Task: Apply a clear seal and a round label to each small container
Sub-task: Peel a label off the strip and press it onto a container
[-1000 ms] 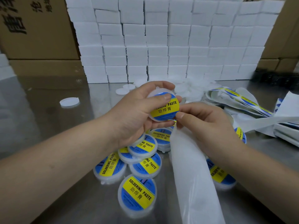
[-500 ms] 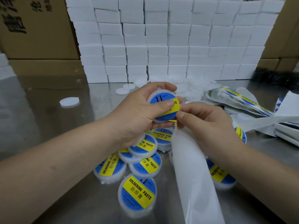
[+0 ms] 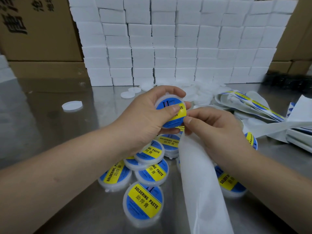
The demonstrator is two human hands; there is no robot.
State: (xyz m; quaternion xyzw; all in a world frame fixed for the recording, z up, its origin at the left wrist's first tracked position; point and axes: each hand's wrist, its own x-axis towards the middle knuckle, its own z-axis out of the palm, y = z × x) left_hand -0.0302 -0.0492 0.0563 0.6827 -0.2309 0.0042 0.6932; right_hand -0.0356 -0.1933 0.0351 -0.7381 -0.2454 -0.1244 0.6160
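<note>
Steel tabletop (image 3: 50,135): brushed and shiny, with everything else on or above it.
left hand (image 3: 145,119): raised over the table, fingers and thumb curled round the small container, thumb laid flat across its face.
small container (image 3: 166,123): white and round, held clear of the table above the pile, its top tilted toward the person.
round label (image 3: 166,105): blue with a yellow band, on the top of the small container, partly under the thumb.
right hand (image 3: 217,130): just beside the left hand, thumb tip at the lower right edge of the small container, fingers pinching the top end of the backing strip.
backing strip (image 3: 202,183): white, running from the right hand down toward the person, across the pile; a bit of yellow label shows at its top end.
labelled containers (image 3: 143,198): a cluster on the table below the hands, some overlapping, tops reading SOLDERING PASTE.
loose lids (image 3: 72,105): white, on the table left of and beyond the hands.
label strips (image 3: 249,105): heaped at the right.
white boxes (image 3: 177,48): stacked like a wall at the back.
cardboard cartons (image 3: 38,31): behind the boxes.
</note>
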